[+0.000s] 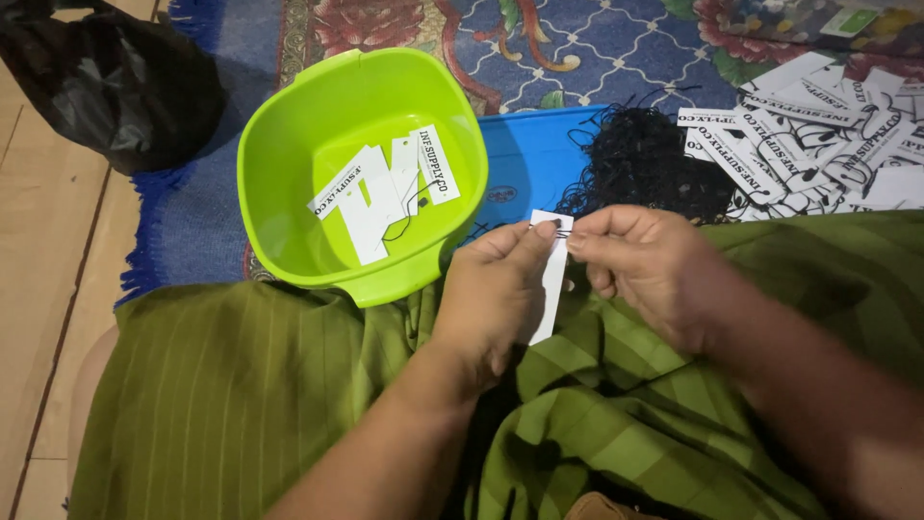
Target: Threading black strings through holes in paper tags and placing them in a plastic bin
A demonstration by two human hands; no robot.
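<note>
Both hands pinch one white paper tag over a green-clad lap.

The thin black thread at the tag [552, 274] top is hard to make out between the fingertips; left hand [493, 289] and right hand [635, 265] are closed on the tag's upper end. More white printed tags [385, 188] lie in the glossy lime plastic basin [279, 144]; a tangled black thread bundle [645, 159] sits on a blue lid [529, 159], beside a tag pile [818, 125] cut off at the right.

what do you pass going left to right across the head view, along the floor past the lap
black plastic bag → green basin holding white tags → blue lid → tangle of black string → heap of white tags
</note>
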